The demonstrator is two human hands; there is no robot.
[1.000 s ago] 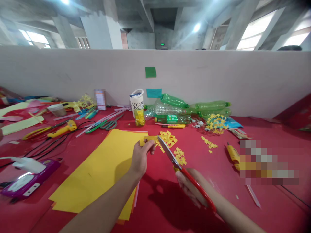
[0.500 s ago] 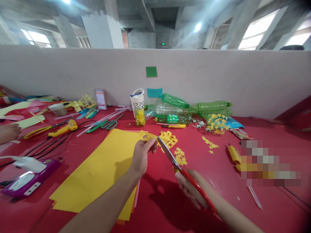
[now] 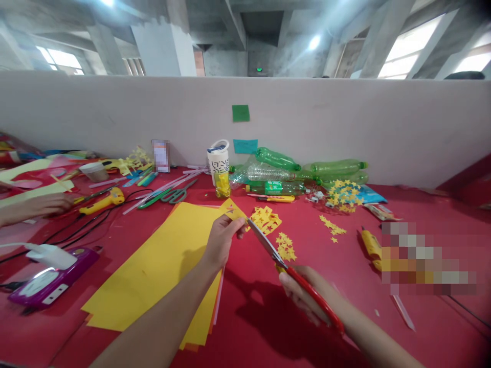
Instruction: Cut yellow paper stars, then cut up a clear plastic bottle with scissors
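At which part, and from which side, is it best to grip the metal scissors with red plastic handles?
Probably best by the red plastic handles, coming from the near right side, as the right hand does. The metal blades point away and leftward, towards the yellow paper piece in the left hand, so gripping the handles avoids the edges.

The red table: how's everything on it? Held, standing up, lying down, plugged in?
Left hand: closed on the yellow strip
Yellow strip: held, with a cut-out hole
Right hand: gripping the red scissors
Red scissors: held, tip at the strip
Yellow sheets: stacked flat
Little stars: cut out, loosely heaped
Green bottles: lying on their sides
White cup: standing up
Purple power strip: white charger plugged in
Left glue gun: lying down
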